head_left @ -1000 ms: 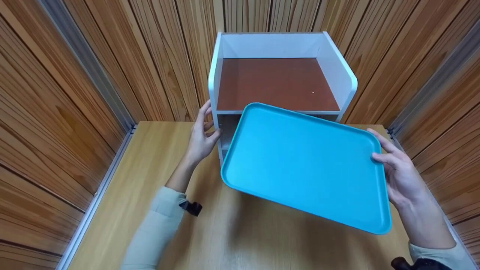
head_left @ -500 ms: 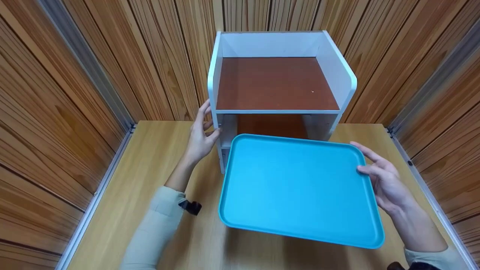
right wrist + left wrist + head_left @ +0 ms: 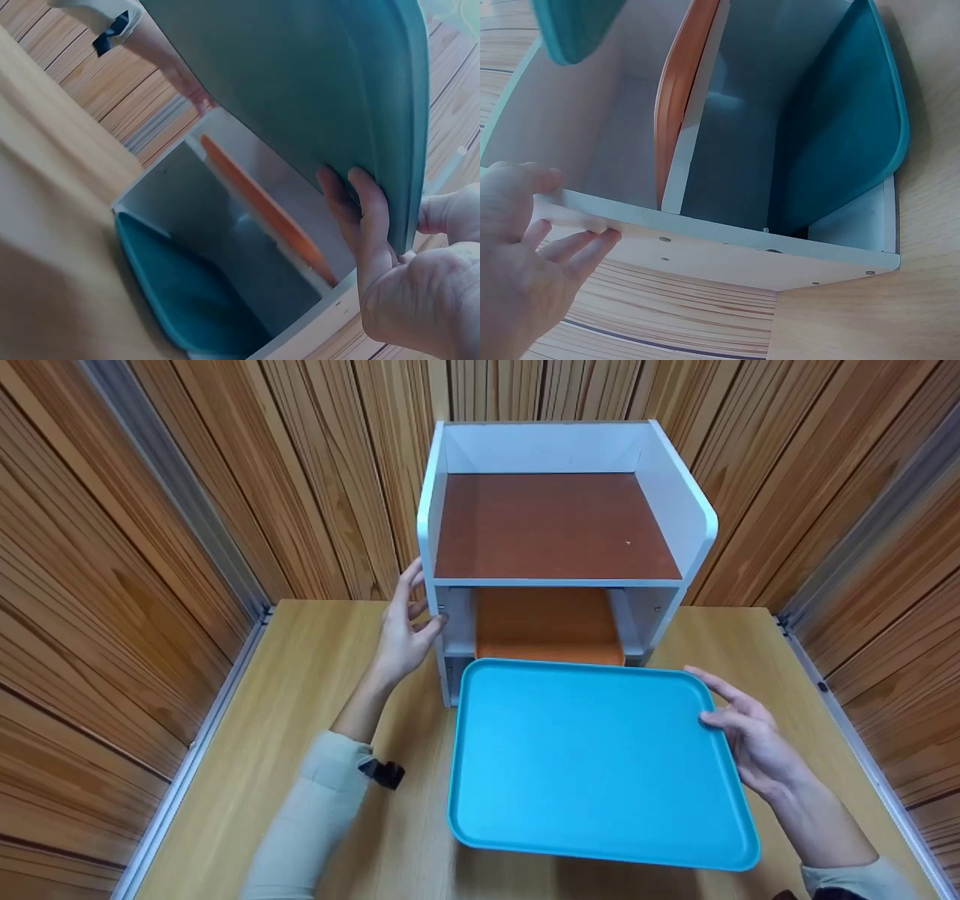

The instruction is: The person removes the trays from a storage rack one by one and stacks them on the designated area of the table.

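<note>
My right hand (image 3: 757, 746) grips a rectangular blue tray (image 3: 600, 765) by its right edge, thumb on top and fingers beneath, as the right wrist view shows. The tray hangs in the air in front of a small white shelf unit (image 3: 559, 583), roughly level with a slight tilt. My left hand (image 3: 405, 637) holds the unit's left side panel, with the thumb at the front edge and fingers along the outer face. An orange tray (image 3: 547, 622) lies on the middle shelf. On the lowest level sits another blue tray (image 3: 847, 112), hidden from the head view by the held one.
The unit's top level has a brown board (image 3: 555, 525) with white walls at the back and sides. It stands on a wooden tabletop (image 3: 337, 660) against a wood-panelled wall (image 3: 300, 472). Metal rails (image 3: 180, 787) run along the table's sides.
My right hand has drawn the blue tray back toward me and levelled its slant, uncovering the orange tray on the middle shelf. The left hand has stayed on the side panel.
</note>
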`<move>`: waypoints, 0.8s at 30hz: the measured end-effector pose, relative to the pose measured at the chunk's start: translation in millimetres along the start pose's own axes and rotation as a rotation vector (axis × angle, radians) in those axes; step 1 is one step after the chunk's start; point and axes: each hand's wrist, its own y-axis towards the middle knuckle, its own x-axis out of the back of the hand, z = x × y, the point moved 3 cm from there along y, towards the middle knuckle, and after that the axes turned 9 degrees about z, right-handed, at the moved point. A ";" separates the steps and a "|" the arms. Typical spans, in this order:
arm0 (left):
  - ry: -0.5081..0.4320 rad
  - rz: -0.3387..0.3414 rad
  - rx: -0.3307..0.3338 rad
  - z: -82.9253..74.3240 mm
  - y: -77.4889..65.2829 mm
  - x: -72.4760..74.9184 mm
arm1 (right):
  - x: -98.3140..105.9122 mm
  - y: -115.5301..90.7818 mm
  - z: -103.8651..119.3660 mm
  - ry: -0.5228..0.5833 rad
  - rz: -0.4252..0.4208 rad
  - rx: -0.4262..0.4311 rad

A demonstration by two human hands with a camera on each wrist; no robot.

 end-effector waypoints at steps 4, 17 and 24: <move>0.004 -0.001 0.001 0.1 -0.5 0.2 | 7.5 -4.7 -7.7 0.007 0.005 -0.009; 0.004 0.000 0.021 -1.7 -0.7 -0.1 | 22.4 -19.3 -27.5 0.111 0.018 -0.028; 0.008 -0.003 0.027 -1.7 -0.7 -0.2 | 32.3 -30.9 -35.9 0.095 0.000 -0.051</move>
